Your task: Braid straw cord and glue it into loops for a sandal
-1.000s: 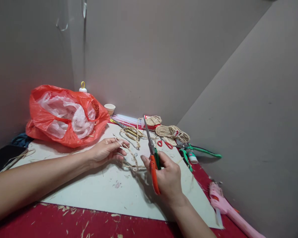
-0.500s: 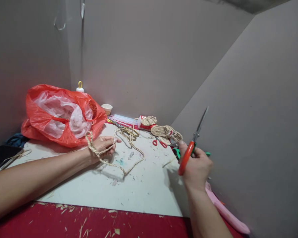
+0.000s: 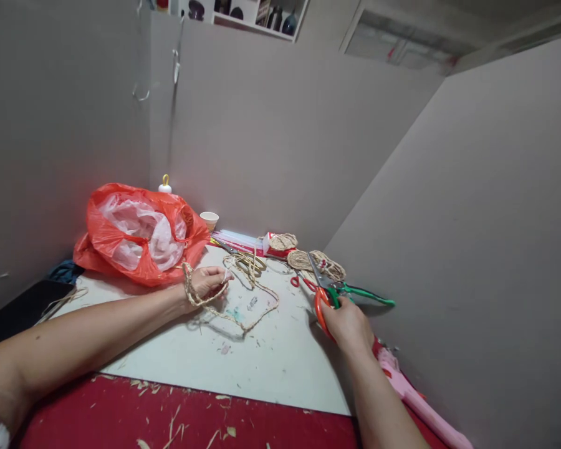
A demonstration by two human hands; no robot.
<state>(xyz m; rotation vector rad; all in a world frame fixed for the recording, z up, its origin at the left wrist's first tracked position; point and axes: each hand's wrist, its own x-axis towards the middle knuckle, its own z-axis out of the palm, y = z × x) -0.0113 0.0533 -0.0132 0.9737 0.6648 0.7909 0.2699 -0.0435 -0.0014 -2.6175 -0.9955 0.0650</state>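
Clock centred on the white board [image 3: 280, 368], which probably shields the red table [image 3: 135, 415]. Cord [image 3: 244, 330] lies mid-board, looped over the wrist. Right hand [image 3: 353, 325], 3 o'clock: grip closed around orange-handled scissors [image 3: 318, 307], blades aimed away, likely for safety. Left hand [image 3: 206, 284], 11: pinches one cord strand, presumably to control it. Counts: 1 cord; 3 scissors, incl. red pair [image 3: 310, 285] at 2, brass pair [image 3: 260, 264] at 1; 1 red bag [image 3: 143, 265], 10–11; 1 paper cup [image 3: 209, 219], 12.

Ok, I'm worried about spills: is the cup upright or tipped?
Upright: the cup stands with its mouth facing up, beside the red bag.
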